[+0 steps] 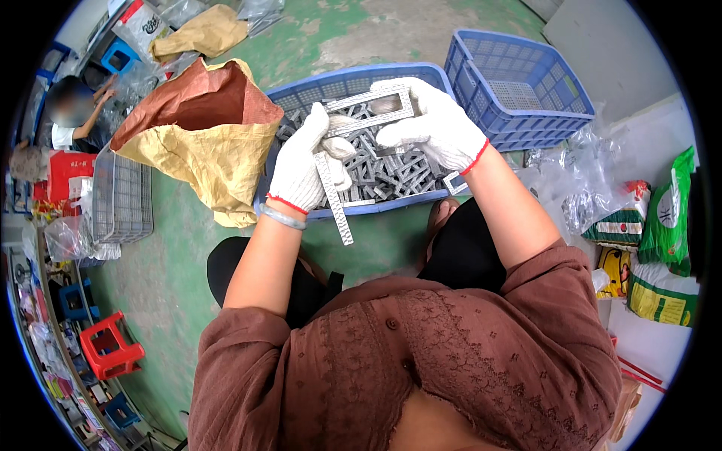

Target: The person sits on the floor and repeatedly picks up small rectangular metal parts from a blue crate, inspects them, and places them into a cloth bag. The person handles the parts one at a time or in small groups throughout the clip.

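White knitted gloves with red cuffs cover both hands. Between them, over a blue plastic crate (353, 77), is a grey rectangular metal frame (372, 122) with an open middle. My left hand (301, 161) is closed on its left end, with thumb up. A second narrow metal piece (334, 199) hangs down from the same palm, past the crate's near rim; its full shape is partly hidden by the glove. My right hand (440, 124) grips the frame's right end. Below, the crate holds a heap of similar grey metal pieces (402, 177).
An open yellow woven sack (218, 165) leans at the crate's left. Another blue crate (519, 113) stands right, near clear plastic bags (587, 180) and green packages (668, 210). Left are a grey crate (124, 195), a red stool (110, 346) and another person (75, 120).
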A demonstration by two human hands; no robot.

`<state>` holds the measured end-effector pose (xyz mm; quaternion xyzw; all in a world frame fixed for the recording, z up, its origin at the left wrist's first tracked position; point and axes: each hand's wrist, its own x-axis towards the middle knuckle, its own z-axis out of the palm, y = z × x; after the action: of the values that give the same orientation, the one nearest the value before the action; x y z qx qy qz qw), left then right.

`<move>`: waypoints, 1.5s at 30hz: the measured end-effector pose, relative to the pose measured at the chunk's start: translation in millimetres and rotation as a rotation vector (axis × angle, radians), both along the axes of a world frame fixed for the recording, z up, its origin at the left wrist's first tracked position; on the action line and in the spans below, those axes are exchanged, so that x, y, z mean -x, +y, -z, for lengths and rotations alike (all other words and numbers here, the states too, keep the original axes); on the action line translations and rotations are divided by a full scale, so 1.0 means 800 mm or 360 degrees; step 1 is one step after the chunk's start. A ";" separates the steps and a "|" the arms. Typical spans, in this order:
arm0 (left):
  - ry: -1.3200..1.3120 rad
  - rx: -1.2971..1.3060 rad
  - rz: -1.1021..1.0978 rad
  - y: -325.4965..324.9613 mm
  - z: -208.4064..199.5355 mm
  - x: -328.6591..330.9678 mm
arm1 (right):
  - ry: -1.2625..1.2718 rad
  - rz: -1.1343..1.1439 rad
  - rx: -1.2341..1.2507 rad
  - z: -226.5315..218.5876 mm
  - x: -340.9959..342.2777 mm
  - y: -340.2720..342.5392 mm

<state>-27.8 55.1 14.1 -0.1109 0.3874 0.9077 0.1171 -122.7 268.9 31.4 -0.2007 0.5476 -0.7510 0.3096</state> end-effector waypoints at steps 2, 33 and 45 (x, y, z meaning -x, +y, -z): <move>-0.0023 -0.0011 -0.0013 0.000 -0.001 0.000 | -0.0021 -0.0013 0.0004 0.001 0.000 0.001; 0.0199 0.0113 -0.0145 0.001 -0.004 -0.005 | 0.0602 0.0130 -0.0328 0.017 0.001 -0.007; 0.0246 0.0494 -0.0450 -0.003 -0.036 -0.007 | 0.0558 0.0254 -0.0401 0.032 0.016 -0.006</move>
<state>-22.3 52.4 43.2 -0.1110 0.5110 0.8503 -0.0597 -135.9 263.9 5.4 -0.2440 0.6966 -0.6524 0.1720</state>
